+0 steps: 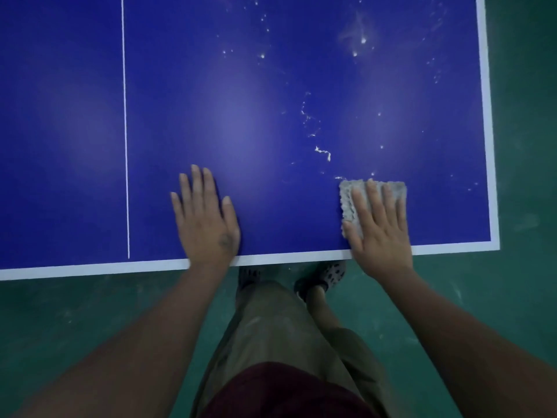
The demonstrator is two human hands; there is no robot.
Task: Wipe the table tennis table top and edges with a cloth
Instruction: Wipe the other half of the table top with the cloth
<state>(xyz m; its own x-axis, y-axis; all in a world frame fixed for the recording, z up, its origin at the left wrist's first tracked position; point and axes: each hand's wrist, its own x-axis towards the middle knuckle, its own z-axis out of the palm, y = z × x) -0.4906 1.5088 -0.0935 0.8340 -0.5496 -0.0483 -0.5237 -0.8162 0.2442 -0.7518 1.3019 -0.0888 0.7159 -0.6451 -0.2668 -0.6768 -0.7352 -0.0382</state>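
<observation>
Blue table tennis table with white border (301,256): right hand (380,233) lay flat, fingers straight, pressing a pale grey folded cloth (349,203) near the near-right corner. Left hand (205,220) rested flat, fingers spread, at the near edge. White specks (323,152) lay beyond the cloth.

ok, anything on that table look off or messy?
Yes: white specks and a squiggly streak of residue dirty the blue table top beyond the cloth under the right hand, mostly on the right half. Nothing looks damaged or askew.
</observation>
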